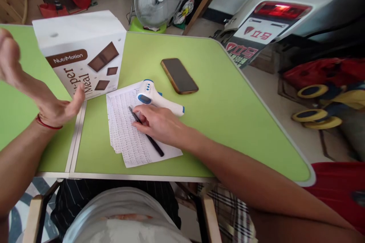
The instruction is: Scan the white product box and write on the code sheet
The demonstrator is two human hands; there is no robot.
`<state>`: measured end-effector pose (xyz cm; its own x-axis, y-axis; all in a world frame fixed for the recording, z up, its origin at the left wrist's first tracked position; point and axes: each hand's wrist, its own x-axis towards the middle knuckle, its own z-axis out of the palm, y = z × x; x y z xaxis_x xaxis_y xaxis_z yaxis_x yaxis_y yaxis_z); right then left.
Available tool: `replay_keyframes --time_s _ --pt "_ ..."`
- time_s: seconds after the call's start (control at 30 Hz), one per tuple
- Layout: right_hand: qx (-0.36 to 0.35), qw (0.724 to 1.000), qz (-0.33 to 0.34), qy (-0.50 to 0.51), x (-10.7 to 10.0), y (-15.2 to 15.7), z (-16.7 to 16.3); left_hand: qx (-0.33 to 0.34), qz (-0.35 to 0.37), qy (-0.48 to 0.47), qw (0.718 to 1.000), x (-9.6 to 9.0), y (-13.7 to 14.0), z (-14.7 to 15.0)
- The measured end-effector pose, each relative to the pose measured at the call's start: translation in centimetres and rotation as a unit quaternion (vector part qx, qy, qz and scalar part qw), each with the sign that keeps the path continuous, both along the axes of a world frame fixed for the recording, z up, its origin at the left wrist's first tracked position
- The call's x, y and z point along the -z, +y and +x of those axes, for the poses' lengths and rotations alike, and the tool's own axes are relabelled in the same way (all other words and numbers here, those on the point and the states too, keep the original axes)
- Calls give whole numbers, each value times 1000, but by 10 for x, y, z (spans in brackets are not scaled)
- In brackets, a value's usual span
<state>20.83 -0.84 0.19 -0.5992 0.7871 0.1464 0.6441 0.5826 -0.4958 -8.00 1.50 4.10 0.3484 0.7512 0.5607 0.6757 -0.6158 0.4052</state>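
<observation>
The white box stands on the green worktop, its contents hidden; brown lettering and squares mark its side. Before it, the left hand has its grip spread wide, holding nothing. The pen, slim and black, slants across handwritten papers beneath the right hand, grip half curled; whether it pinches the pen, I cannot tell.

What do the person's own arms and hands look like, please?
The left arm and right arm are bare where they show, with no sleeves. Neither the left hand nor the right hand wears a glove. A thin red band circles the left wrist; none shows on the right.
</observation>
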Motion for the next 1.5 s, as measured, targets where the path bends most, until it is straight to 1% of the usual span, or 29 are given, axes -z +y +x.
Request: replay_keyframes --time_s 0.03,0.07,0.1,0.13,0.17,0.2,0.27,0.3,0.37,0.43,0.53,0.6,0.67,0.7,0.77,0.83,0.9,1.1,1.27,1.4,1.5 --pt "-10 1000 6 11 1 1 0 -4 77 -19 997 0 -4 4" --pt "-21 999 9 35 2 4 0 -10 214 -42 976 1 -8 9" --pt "-32 997 10 68 3 6 1 -8 288 -20 957 3 -13 16" --pt "-39 994 6 106 4 9 2 29 294 -2 955 6 -17 22" --pt "-40 989 -4 146 4 12 3 90 256 35 962 8 -20 28" --pt "-38 982 -21 185 4 15 3 125 222 49 966 11 -22 33" --pt "-31 964 -70 254 5 18 3 184 110 72 974 15 -23 39" --pt "-28 954 -96 282 5 18 3 200 54 78 975 18 -22 40" --pt "-26 938 -138 318 6 16 0 228 -46 91 968 21 -20 40" --pt "-7 929 -154 337 7 12 -4 247 -101 111 957 24 -18 39" --pt "24 913 -154 377 9 5 -11 257 -115 143 949 25 -18 37" --pt "22 896 -172 409 11 4 -14 261 -118 155 946 25 -19 37" --pt "35 887 -197 415 13 5 -15 260 -127 157 944 24 -19 38" --pt "49 889 -203 407 14 6 -15 259 -133 156 944 24 -19 38" --pt "75 901 -198 378 15 8 -15 257 -143 150 944 23 -19 38" --pt "78 917 -177 350 16 9 -14 256 -151 144 944 23 -18 38" --pt "78 926 -162 333 17 9 -13 257 -154 137 944 23 -18 37" --pt "98 926 -143 335 22 6 -19 263 -140 136 945 25 -18 37" --pt "71 941 -90 317 22 4 -22 262 -150 131 944 26 -19 38" --pt "60 954 -76 284 22 4 -20 259 -161 129 944 26 -19 37" --pt "47 958 -72 273 22 4 -20 261 -158 127 944 26 -19 37"
